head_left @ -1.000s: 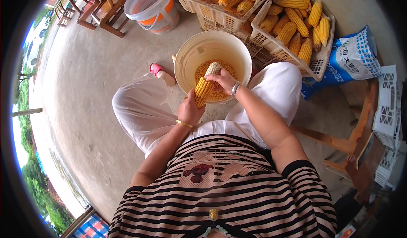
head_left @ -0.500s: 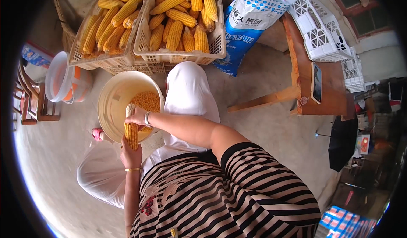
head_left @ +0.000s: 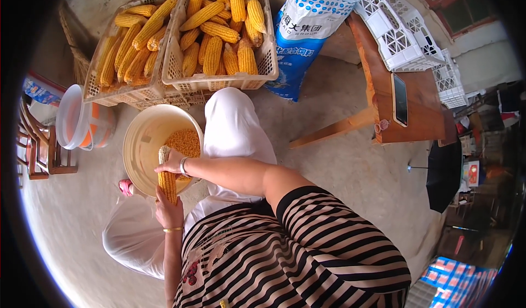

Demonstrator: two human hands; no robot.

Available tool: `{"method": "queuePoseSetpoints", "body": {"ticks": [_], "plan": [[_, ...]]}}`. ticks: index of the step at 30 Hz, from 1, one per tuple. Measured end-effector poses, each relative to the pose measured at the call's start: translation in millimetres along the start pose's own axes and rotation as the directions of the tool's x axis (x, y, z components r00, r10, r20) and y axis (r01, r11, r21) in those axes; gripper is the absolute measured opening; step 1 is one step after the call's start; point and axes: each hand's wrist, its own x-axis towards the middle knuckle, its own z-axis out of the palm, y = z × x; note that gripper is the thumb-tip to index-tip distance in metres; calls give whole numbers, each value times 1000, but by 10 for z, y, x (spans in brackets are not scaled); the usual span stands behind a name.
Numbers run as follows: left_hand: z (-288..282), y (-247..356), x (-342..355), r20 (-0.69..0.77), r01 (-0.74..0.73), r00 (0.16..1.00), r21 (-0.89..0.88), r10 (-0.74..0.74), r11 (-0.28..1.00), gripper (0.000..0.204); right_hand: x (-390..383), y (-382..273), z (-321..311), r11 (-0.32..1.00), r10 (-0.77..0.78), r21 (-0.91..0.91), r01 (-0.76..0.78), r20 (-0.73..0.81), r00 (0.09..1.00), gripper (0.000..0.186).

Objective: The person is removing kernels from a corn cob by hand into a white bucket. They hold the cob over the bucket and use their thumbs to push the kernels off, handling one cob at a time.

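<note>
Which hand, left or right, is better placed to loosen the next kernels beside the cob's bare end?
Probably the right hand: it grips the corn cob near that bare end, over the bucket. The left hand holds the lower, kernel-covered end.

Here's your bucket [head_left: 139,154], kernels [head_left: 183,141] inside, your cob [head_left: 167,185] over its six-o'clock rim; from it, cob-filled crates [head_left: 230,82] at eleven and one, a pail [head_left: 71,119] at ten, a sack [head_left: 298,50] at two, near three a table [head_left: 411,135] bearing a phone [head_left: 400,101].
</note>
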Motion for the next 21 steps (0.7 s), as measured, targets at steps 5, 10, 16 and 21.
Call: {"method": "queuePoseSetpoints", "body": {"ticks": [5, 10, 16, 21], "plan": [[26, -65, -23, -35, 9, 999, -124, -14, 992, 73, -130, -224, -67, 1000, -11, -11, 13, 155, 988, 48], [61, -125, -5, -68, -53, 997, -282, 35, 958, 73, -3, -71, -24, 986, -17, 168, -19, 206, 979, 31], [209, -312, 49, -52, -44, 999, -580, 18, 814, 63, 72, -13, 0, 983, -63, 183, 19, 237, 969, 29], [165, -309, 25, 399, 402, 913, -840, -87, 366, 53, -152, -195, -29, 962, -107, 275, 11, 338, 935, 44]]}}
